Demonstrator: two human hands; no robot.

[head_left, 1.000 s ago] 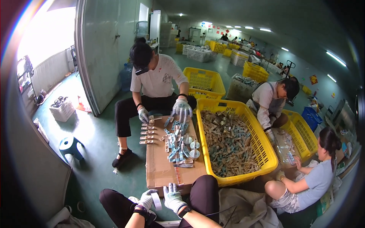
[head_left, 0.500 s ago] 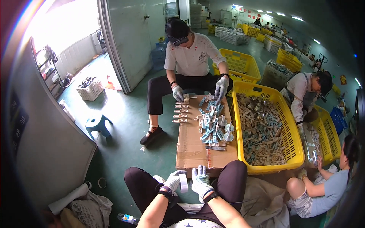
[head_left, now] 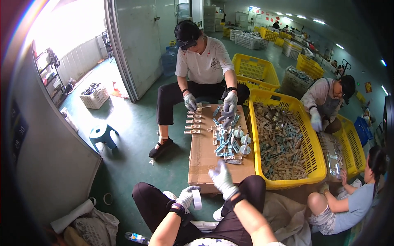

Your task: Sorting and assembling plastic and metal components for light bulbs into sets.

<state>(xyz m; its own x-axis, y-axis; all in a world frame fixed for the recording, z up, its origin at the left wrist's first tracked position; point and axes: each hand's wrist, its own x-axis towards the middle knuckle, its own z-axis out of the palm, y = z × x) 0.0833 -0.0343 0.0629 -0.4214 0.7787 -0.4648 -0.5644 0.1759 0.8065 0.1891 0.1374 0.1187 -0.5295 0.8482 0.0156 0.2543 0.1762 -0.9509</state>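
My left hand, in a white glove, is closed around a roll of white tape just off the near edge of a flat cardboard box. My right hand, also gloved, is raised over the near end of the box with fingers spread and holds nothing. A pile of small blue and silver packaged parts lies on the box beyond it. A person sits across from me with both gloved hands on those parts.
A large yellow crate full of packaged parts stands right of the box. Two other people sit at the right by more yellow crates. A small teal stool stands on the green floor at left. A plastic bottle lies by my left leg.
My right hand has let go near the tape and lifted forward over the box with fingers spread. My head has tilted, so the box now sits closer to me.
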